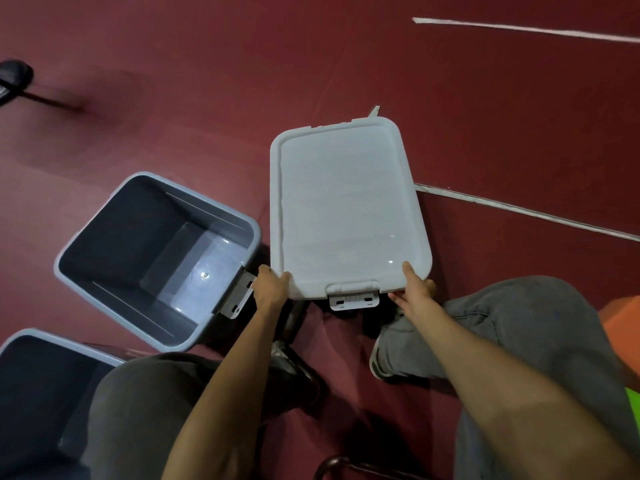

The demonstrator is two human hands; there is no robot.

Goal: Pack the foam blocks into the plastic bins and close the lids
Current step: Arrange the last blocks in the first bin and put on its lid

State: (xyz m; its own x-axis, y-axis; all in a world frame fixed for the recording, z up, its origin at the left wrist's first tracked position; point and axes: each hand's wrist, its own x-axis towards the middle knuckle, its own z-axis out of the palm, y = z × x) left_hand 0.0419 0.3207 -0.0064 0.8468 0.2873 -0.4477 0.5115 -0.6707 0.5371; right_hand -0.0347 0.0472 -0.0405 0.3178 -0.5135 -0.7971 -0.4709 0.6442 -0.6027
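Head view: both hands grip the lid (pixel 346 209) at its near corners, left hand (pixel 272 285) and right hand (pixel 415 291), thumbs on top and fingers curled under the rim. Lid sits flat just right of the open bin (pixel 121 237); a latch (pixel 353 301) shows under its near edge, so probably a bin below, can't confirm. Lid looks like thin pale plastic, rounded rectangle with a raised rim and glossy top: likely light, a bit flexy, slick, so the corner or rim hold is best. Open bin is grey, smooth and empty; second bin (pixel 31 393) is at lower left. Orange block (pixel 623 320) and green block (pixel 634 410) at the right edge are likely foam: soft, light. Floor (pixel 207 98) is dark red.
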